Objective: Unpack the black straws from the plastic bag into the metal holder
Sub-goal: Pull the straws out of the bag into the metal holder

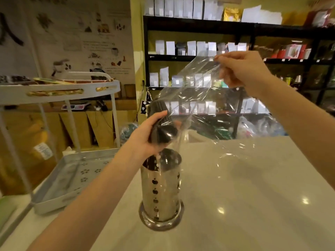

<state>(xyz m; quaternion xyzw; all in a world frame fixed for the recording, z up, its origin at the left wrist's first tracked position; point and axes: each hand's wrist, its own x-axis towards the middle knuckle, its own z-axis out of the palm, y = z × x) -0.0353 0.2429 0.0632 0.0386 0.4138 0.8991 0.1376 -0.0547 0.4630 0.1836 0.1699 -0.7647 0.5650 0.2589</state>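
Her left hand [145, 140] was wrapped tight around the bundle of black straws [159, 122], held just above the metal holder [161, 192], while the right hand [241, 69] pinched the plastic bag [199, 91] high, apparently to strip it off.

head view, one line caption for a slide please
Left hand holds black straws above metal holder; right hand lifts plastic bag.
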